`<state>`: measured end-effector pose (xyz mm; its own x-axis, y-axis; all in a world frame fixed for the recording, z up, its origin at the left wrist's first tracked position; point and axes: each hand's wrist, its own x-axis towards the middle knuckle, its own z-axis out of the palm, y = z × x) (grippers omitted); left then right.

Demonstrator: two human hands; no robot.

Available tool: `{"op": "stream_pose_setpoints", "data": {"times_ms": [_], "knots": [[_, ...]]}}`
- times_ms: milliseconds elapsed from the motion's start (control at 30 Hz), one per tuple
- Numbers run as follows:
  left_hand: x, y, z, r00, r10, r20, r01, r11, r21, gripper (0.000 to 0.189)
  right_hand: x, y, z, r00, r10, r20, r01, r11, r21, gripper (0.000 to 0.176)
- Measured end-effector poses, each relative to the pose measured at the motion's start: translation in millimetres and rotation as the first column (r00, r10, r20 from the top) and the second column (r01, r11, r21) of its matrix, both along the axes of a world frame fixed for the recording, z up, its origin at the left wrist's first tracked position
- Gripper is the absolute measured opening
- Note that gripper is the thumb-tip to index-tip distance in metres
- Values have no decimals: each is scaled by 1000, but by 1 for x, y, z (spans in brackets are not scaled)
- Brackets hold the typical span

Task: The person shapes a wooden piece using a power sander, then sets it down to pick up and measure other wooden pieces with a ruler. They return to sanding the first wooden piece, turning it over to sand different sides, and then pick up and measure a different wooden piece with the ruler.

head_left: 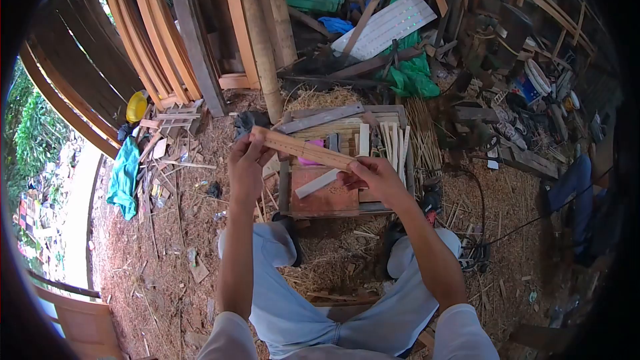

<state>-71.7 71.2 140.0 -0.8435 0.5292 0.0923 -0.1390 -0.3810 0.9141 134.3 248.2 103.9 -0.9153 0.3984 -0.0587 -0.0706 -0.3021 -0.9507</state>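
A flat light-brown wooden strip (303,149) with a row of small dark marks along it is stretched between my two hands, above a low wooden workbench (285,190). My left hand (247,160) pinches its left end, which sits a little higher. At the right end, my right hand (375,179) grips the strip between thumb and fingers. A pale flat wood piece (316,184) overlaps the fingers of my right hand in this view. Beneath the strip, a reddish-brown board (323,201), a pink item (311,153) and a small grey block (333,141) show on the bench.
Thin wood sticks (395,145) lie on the bench's right side, and a grey wood bar (323,119) crosses its back. Shavings and scraps cover the ground. A cable (481,193) curves at the right. Wooden frames (150,33) lean at the back left, beyond a teal cloth (123,180).
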Motion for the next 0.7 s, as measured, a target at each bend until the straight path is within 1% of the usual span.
{"op": "stream_pose_setpoints", "data": {"times_ms": [33,100,133,167,233,267,300,333,367,400,433,467,500,533,567,633,667,700], "knots": [[2,7,-7,1000,-6,12,6,1000,-1,19,1,0,-2,1000,15,7,-16,1000,18,30],[7,29,-20,995,-100,26,101,994,-52,20,-5,6,-24,998,-48,46,48,999,-1,31],[9,39,-29,992,-129,-3,126,974,-188,21,-9,7,-31,993,-90,73,91,996,-20,32],[11,48,-40,990,-142,7,141,972,-187,21,-10,8,-39,991,-103,83,105,994,-20,32],[18,64,-55,948,-253,193,293,930,-220,26,-19,6,-38,981,-52,186,64,996,-58,33],[21,71,-63,931,-268,247,310,938,-153,28,-24,3,-38,973,-47,225,67,994,-84,32],[18,77,-67,926,-277,256,321,936,-147,28,-26,5,-35,970,-56,235,77,994,-81,32],[10,84,-72,945,-298,135,325,900,-292,26,-28,8,-31,937,60,345,-73,997,25,33],[-3,90,-79,944,-328,16,302,850,-431,24,-29,11,-31,872,163,462,-236,966,106,33],[-42,103,-120,916,-348,-199,163,778,-607,28,-29,19,-45,830,-53,555,-254,851,460,31],[-53,103,-105,890,-355,-287,87,748,-658,30,-24,27,-45,826,-53,562,-257,851,458,31],[-60,104,-90,852,-371,-371,9,717,-697,31,-19,40,-42,807,-216,549,-195,781,594,30],[-75,108,-94,780,-351,-518,-167,681,-713,32,-15,55,-40,775,-375,509,-143,680,719,29],[-89,109,-104,682,-340,-648,-339,638,-691,34,-17,74,-43,767,-475,430,-69,606,792,25],[-100,107,-117,688,-342,-640,-328,640,-695,34,-23,93,-48,751,-563,345,2,524,852,21],[-116,108,-144,653,-412,-636,-341,590,-732,34,-42,133,-65,712,-652,260,13,382,924,19],[-103,106,-135,654,-438,-617,-363,534,-764,35,-53,148,-69,684,-673,282,-16,372,928,22],[-93,106,-132,663,-439,-607,-358,526,-772,35,-63,159,-71,659,-691,297,-42,361,932,25]]}}
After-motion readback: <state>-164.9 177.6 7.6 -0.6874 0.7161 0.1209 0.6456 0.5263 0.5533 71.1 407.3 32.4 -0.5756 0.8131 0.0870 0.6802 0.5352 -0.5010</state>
